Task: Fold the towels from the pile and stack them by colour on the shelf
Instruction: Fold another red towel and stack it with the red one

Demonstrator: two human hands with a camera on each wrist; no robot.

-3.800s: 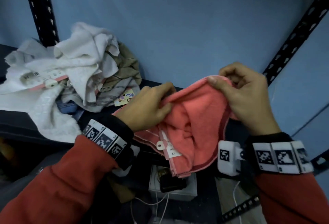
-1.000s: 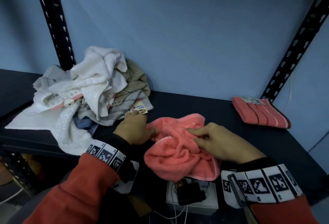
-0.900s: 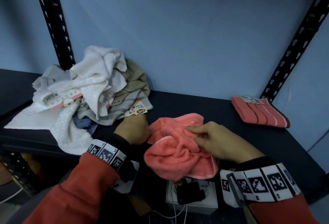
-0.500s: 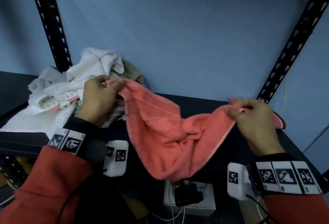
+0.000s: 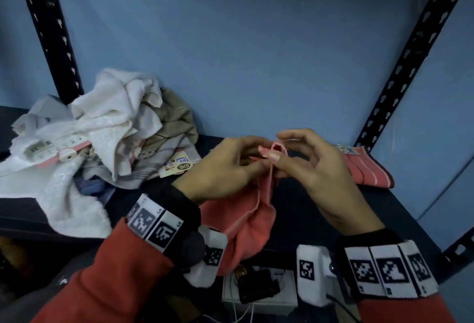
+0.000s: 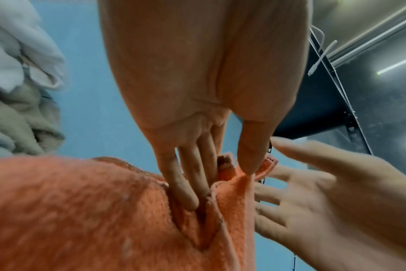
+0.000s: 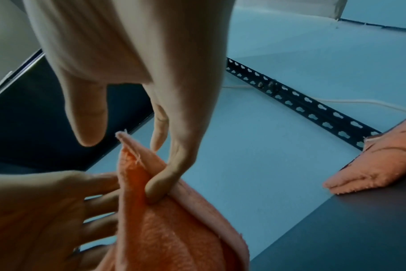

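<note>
Hands meet in the middle here, right above the front edge of the shelf [image 5: 320,209]. Left hand [image 5: 225,168] has its thumb and fingers clamped on the top corners of the pink towel [image 5: 251,230], and you can see in the left wrist view how its fingers [image 6: 188,183] dig into a bunched pleat of terry. Right hand [image 5: 313,168] has one finger hooked into the fold from the other side (clear in the right wrist view, towel [image 7: 165,229]), with the other fingers spread loose, so it's more of a light pinch than a full grab. My guess is the two corners are being matched up so the towel hangs doubled and the edges line up before it gets laid flat. Rest of the cloth just dangles below the hands, in front of the shelf edge.

Compared with half a second ago: the towel was stretched wide then, one corner in each hand, arms well apart. Now the hands have come together and the spread is gone, so that's the first fold closing, I think.

One folded pink towel [image 5: 366,168] already sits at the right end of the shelf by the upright, which is presumably where this one ends up. Pile [image 5: 110,130] of white and beige towels is on the left, untouched for now, so plenty left to do.
</note>
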